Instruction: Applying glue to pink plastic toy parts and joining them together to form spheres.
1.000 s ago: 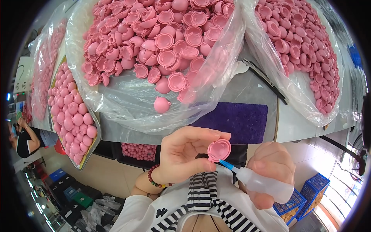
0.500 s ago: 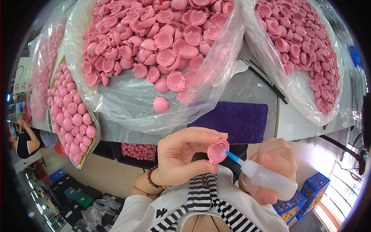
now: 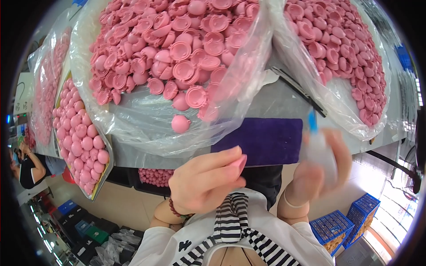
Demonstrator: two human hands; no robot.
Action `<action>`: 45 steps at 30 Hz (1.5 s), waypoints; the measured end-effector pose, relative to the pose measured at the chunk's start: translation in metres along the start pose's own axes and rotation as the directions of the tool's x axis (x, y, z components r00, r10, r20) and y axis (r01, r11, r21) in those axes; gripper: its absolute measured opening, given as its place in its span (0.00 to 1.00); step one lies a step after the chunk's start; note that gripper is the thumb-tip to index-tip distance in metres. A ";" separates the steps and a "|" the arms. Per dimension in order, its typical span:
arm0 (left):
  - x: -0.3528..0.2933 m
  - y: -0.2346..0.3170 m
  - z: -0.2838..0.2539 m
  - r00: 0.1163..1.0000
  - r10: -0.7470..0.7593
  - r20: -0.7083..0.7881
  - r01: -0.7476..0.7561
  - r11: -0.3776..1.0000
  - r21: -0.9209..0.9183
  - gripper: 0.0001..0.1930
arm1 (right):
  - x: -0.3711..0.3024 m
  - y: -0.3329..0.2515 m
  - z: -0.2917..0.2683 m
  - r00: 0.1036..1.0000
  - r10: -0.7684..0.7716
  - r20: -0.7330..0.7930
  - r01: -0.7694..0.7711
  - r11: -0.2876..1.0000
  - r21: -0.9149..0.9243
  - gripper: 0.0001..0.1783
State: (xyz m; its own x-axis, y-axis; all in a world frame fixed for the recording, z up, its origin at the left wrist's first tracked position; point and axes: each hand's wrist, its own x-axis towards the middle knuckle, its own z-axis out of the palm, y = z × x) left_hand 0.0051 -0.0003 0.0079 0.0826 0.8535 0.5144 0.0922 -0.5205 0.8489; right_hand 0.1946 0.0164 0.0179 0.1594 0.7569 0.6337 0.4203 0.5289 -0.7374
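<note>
Purple cloth (image 3: 268,142) beyond left hand (image 3: 205,177)

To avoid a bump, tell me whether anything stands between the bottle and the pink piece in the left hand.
Nothing visible stands between the bottle and the pink piece; the purple cloth lies flat beyond. The left hand itself partly covers the piece.

Scene bright overall, light even, shadows soft. Lower right blown out, slatted window (image 3: 392,224) washed near-white. Small lights (image 3: 39,229) glow at lower left. Clear plastic bag (image 3: 148,131) carries whitish sheen. Right hand (image 3: 308,179) and bottle (image 3: 320,155) strongly smeared; left hand (image 3: 199,179) slightly soft. Purple cloth (image 3: 266,141) fairly crisp. Fisheye curves front of table (image 3: 284,101); rim darkens to black.
</note>
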 end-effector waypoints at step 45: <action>-0.013 -0.010 0.005 0.731 -0.325 0.600 0.532 -0.281 -0.799 0.22 | 0.024 -0.008 -0.017 0.809 0.212 0.548 -0.012 0.939 -0.345 0.20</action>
State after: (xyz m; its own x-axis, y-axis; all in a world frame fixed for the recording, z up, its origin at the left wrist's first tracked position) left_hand 0.0082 -0.0063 -0.0085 0.6262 0.7792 0.0267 -0.7749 0.6182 0.1320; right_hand 0.2104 0.0237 0.0431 -0.2717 0.9349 0.2284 0.7005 0.3548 -0.6192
